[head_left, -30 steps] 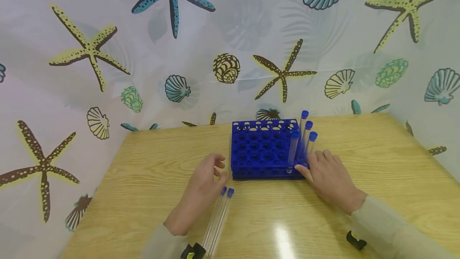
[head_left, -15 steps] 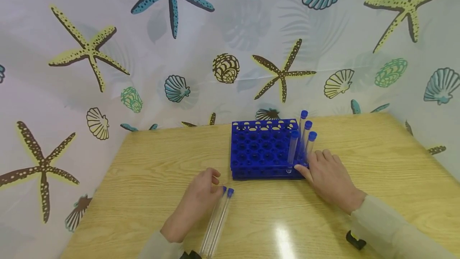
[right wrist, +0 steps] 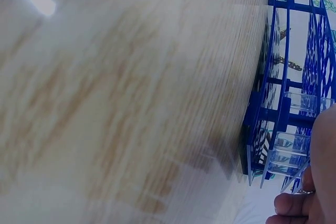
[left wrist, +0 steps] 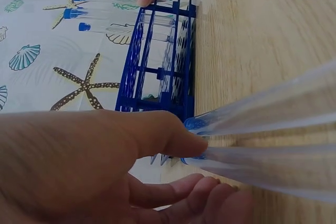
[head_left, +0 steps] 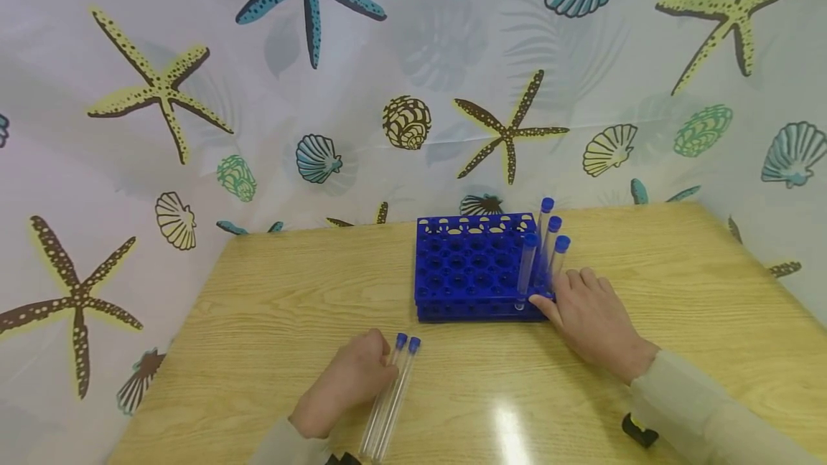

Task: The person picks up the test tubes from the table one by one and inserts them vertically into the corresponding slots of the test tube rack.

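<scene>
A blue test tube rack (head_left: 474, 271) stands on the wooden table, with several blue-capped clear test tubes (head_left: 526, 264) upright at its right end. My right hand (head_left: 594, 325) grips that end, thumb at the front edge and fingers round the side; the right wrist view shows the hand (right wrist: 323, 156) at the rack's end. Two more capped test tubes (head_left: 394, 400) lie side by side in front of the rack. My left hand (head_left: 349, 379) is at the left one, just below its cap. In the left wrist view the thumb overlaps this tube (left wrist: 252, 169), while the curled fingers sit apart from it.
The wooden table (head_left: 278, 293) extends to both sides of the rack. Behind it hangs a white cloth (head_left: 362, 77) printed with starfish and shells. Most holes in the rack's left and middle hold no tubes.
My left hand has moved back toward me from beside the rack and lowered to the left lying tube, its fingers curling more. The right hand and rack have stayed in place.
</scene>
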A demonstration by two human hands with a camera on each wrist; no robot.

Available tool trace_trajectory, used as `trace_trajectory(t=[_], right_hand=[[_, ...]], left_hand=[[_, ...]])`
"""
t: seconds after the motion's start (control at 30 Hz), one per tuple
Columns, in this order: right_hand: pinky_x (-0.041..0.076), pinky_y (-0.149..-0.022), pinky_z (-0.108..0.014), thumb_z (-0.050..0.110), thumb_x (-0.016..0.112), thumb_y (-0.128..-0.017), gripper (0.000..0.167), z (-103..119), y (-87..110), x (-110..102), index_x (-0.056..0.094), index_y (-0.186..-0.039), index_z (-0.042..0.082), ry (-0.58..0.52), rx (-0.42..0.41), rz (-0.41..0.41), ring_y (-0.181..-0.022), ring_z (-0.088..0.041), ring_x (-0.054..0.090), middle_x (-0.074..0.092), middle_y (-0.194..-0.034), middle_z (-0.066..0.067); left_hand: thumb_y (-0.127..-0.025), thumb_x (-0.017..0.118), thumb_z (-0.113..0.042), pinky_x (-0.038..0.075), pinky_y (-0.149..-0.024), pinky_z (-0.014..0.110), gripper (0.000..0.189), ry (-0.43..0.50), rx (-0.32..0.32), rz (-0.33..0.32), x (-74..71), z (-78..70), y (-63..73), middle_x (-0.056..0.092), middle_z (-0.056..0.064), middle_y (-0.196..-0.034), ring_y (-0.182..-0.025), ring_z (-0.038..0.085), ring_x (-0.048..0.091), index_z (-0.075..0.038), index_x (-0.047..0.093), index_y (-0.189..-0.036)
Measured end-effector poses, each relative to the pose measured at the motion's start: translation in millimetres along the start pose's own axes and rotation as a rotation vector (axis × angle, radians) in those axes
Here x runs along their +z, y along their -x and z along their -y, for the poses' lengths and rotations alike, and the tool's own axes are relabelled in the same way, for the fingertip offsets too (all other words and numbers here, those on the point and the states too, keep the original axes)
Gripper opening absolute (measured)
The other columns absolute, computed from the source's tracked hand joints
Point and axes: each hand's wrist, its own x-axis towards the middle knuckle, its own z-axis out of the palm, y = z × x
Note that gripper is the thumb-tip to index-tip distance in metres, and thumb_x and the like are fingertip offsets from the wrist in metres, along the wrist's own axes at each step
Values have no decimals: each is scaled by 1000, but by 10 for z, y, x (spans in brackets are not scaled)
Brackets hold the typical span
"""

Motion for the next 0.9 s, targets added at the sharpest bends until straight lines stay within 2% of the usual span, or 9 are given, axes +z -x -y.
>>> trace_trajectory(t=[0.17,0.33,0.63,0.73,0.9], right_hand=[[31,-63,-34,45,45,-104,43,1,0,-7,46,-85,7,2,2,8,-71,-23,39,48,-76,-5],[32,-64,-34,45,45,-104,43,6,-3,-13,47,-85,7,0,6,18,-73,-24,40,48,-77,-5],[30,-63,-33,46,45,-104,43,3,-7,-11,47,-86,7,5,-3,4,-71,-22,38,46,-75,-4],[29,-63,-32,46,45,-104,43,3,-2,-7,47,-86,7,6,-3,6,-71,-22,37,45,-75,-4],[29,-63,-33,46,44,-104,43,7,8,-3,47,-86,7,3,3,11,-71,-22,37,45,-75,-4]], left_hand=[[-81,65,-7,45,-52,28,28,3,-21,11,11,-5,-4,62,14,-90,-65,19,55,6,58,-105],[-81,64,-6,43,-45,25,26,16,-36,22,23,7,-8,61,14,-88,-56,16,54,6,59,-103],[-82,63,-6,39,-45,22,22,32,-9,49,-4,29,-17,59,11,-84,-54,14,51,4,58,-101],[-82,62,-5,39,-42,21,23,44,-12,60,-12,32,-25,61,12,-86,-49,13,51,4,57,-103],[-82,62,-4,41,-45,24,15,41,-34,50,-26,25,-50,59,10,-80,-49,14,52,-1,55,-95]])
